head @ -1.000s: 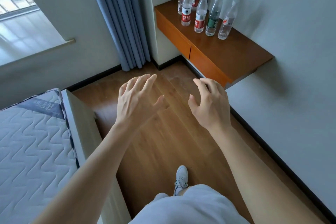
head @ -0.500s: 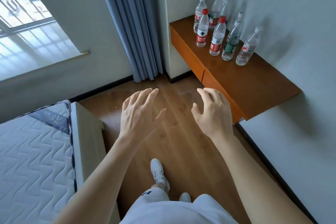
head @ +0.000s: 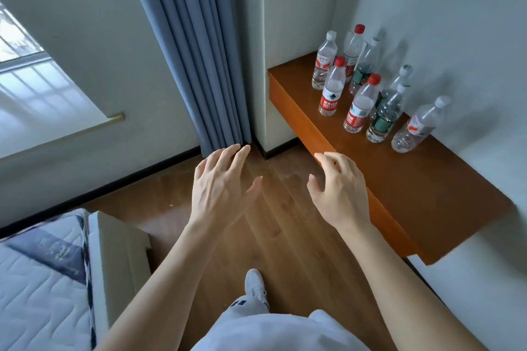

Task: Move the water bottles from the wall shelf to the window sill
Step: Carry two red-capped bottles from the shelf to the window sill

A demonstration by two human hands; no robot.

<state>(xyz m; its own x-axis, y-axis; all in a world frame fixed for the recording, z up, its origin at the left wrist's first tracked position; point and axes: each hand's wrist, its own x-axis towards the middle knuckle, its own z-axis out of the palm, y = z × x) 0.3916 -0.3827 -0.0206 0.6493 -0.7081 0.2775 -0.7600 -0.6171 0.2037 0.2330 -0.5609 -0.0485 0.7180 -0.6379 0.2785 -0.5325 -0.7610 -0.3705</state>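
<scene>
Several water bottles (head: 329,97) stand clustered on the wall shelf (head: 427,194), ahead-right of the left grip (head: 219,191) and right grip (head: 339,194), both spread and empty; a careless reach could topple neighbours.

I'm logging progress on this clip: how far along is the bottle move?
Done: nothing yet; the visible part of the window sill holds no bottle. In hand: nothing; the left hand and right hand are open and empty, the right near the front edge of the wall shelf. Left: all the water bottles stand on the shelf, so each must be carried over.
</scene>
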